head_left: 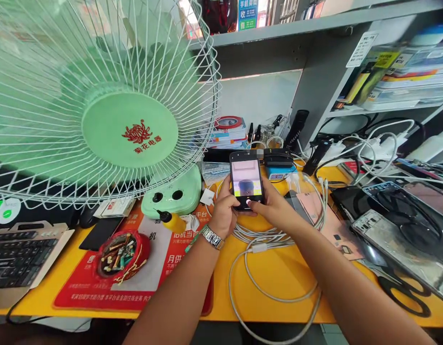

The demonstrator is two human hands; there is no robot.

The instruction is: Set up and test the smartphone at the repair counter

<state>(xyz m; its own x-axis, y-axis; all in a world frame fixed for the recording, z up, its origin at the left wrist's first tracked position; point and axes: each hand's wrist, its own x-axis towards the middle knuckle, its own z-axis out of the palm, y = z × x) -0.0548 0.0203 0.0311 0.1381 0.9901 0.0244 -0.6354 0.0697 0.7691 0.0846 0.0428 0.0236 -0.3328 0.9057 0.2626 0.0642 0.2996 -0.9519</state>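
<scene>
Right of the fan, my left hand and right hand grip the phone, seemingly framing a shot; the next tap needs steadiness.

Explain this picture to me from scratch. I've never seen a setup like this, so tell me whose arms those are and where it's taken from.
There's no machine working here: these are one person's bare arms. The camera is worn on that person's head, looking forward and down, so the arms enter from the bottom edge. It is the only view.

The left hand and right hand hold a phone upright between them, its screen lit. A metal band circles the left wrist.

On the yellow table lie a coiled pale cable, a red mat with a red bowl on it, and, at the right, black scissors. A keyboard sits at the left, and a big green fan fills the upper left.
</scene>
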